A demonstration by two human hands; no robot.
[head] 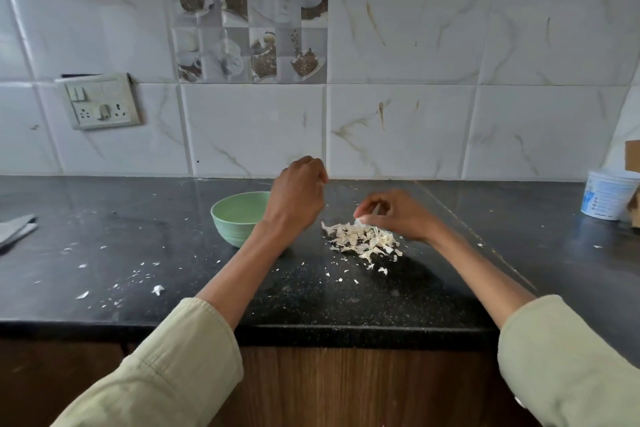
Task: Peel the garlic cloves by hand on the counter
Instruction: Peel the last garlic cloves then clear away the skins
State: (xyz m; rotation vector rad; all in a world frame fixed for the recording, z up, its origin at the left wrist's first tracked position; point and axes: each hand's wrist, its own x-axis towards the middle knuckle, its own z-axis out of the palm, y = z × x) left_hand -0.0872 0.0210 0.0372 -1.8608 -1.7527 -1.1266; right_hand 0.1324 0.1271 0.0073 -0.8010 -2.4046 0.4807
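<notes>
The only printing I can see is on the white tub out at three o'clock, blue marks too small to read. The picture tile at twelve o'clock shows coffee cups and beans, no words I can make out.

My left hand is lifted above the counter, just past the bowl, its fingers curled in toward the palm; I cannot tell whether anything sits inside that curl. My right hand is at about one o'clock from counter centre, fingers bent, thumb and fingertips pinching a small pale piece, skin or clove, I cannot tell which. It is touching the far edge of the pile of garlic peels.

Counting: one pale green bowl at eleven o'clock, just beside my left wrist, with no contents visible from here; one heap of peels; one tub; one switch plate on the wall at ten o'clock; one folded grey cloth at nine o'clock. Loose skin flecks lie scattered from seven to nine o'clock, too many to count.
</notes>
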